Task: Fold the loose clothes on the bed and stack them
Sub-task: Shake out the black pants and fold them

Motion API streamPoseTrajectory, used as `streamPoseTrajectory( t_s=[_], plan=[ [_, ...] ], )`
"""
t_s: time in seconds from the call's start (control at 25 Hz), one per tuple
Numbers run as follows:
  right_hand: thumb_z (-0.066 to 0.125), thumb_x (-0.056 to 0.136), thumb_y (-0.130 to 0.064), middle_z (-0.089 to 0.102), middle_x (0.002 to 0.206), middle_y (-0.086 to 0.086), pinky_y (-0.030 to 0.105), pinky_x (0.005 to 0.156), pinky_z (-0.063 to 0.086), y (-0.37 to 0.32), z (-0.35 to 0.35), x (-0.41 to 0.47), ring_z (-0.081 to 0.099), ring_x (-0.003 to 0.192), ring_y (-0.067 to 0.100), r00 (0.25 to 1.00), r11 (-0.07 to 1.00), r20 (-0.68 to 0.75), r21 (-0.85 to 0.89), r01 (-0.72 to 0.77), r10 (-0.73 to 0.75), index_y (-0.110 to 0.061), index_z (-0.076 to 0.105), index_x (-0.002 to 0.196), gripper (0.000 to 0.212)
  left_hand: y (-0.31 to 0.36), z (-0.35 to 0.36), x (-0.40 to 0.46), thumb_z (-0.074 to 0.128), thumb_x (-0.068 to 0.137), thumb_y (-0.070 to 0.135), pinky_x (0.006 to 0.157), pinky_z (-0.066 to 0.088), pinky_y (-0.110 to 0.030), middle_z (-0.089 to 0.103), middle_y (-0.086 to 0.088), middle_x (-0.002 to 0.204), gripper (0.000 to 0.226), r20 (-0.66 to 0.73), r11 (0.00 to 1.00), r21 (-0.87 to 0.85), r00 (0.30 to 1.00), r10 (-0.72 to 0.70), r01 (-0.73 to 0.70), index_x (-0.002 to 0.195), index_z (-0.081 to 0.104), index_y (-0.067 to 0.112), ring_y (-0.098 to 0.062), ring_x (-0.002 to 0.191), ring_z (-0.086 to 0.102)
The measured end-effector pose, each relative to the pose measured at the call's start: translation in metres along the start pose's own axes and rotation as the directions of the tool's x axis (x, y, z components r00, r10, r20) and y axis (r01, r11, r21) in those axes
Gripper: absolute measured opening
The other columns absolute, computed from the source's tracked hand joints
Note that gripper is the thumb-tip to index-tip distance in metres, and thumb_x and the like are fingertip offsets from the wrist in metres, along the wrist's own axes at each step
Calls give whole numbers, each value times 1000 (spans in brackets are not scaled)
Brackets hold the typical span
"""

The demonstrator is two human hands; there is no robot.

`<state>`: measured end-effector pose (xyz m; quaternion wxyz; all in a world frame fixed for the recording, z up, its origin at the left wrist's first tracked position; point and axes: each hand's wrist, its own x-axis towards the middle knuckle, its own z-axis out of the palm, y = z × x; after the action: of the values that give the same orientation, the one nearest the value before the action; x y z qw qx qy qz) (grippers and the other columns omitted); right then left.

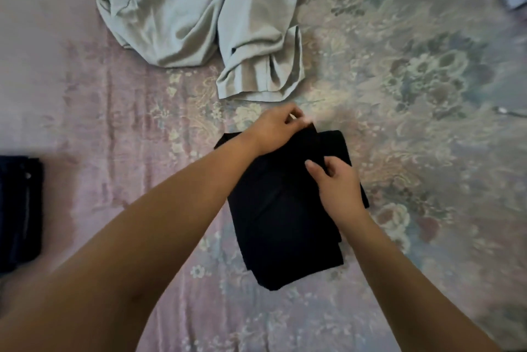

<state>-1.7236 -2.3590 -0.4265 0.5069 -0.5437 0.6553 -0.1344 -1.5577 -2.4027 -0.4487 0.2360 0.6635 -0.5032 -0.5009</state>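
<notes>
The black garment [281, 209] lies near the middle of the bed [114, 112], already folded into a narrow bundle that runs slantwise from the near edge toward the far one. The left hand [275, 130] reaches across it and pinches its far corner between thumb and curled fingers; the right hand [336, 183] grips the right-hand edge a little nearer, thumb on top and fingers curled into the cloth. The step in hand looks like the last fold or a squaring-up of this piece, since a loose flap shows at the far right corner, not flush with the rest. The next move probably calls for drawing that flap over or tucking it so the edges meet, then flattening the bundle before lifting it. A dark stack [20, 209] sits at the left edge of the bed, well apart, and seems the likely place for it. A grey garment [199, 18] lies crumpled toward the far edge, not yet folded, so the task is partway done.
</notes>
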Motion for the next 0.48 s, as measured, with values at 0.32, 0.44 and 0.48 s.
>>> streamPoseTrajectory(
  t_s=[0.32, 0.44, 0.48],
  plan=[
    [30, 103, -32, 49, 74, 1, 34, 60, 33, 5, -14, 57, 51, 73, 24, 994, 901, -95, -425, -91, 56, -6, 52, 86, 38, -45, 3, -32, 42, 97, 46, 88, 38, -38, 65, -4, 86, 40, -453, 854, 461, 892, -6, 240, 91, 64, 12, -25, 90, 58],
    [31, 102, -31, 51, 115, 14, 40, 87, 39, 12, -10, 57, 47, 108, 32, 976, 788, -215, -607, -101, -40, -2, 57, 108, 39, -48, 15, -41, 46, 97, 40, 68, 43, -39, 53, -6, 70, 45, -591, 940, 275, 806, 3, 199, 65, 52, 8, -23, 68, 51],
    [32, 102, -31, 45, 126, 18, 42, 94, 36, 15, -10, 57, 42, 115, 34, 972, 761, -228, -640, -107, -56, -2, 57, 113, 40, -51, 17, -41, 46, 97, 39, 56, 38, -35, 45, -2, 59, 48, -568, 967, 215, 823, 10, 137, 59, 43, 11, -20, 56, 45]
  ],
)
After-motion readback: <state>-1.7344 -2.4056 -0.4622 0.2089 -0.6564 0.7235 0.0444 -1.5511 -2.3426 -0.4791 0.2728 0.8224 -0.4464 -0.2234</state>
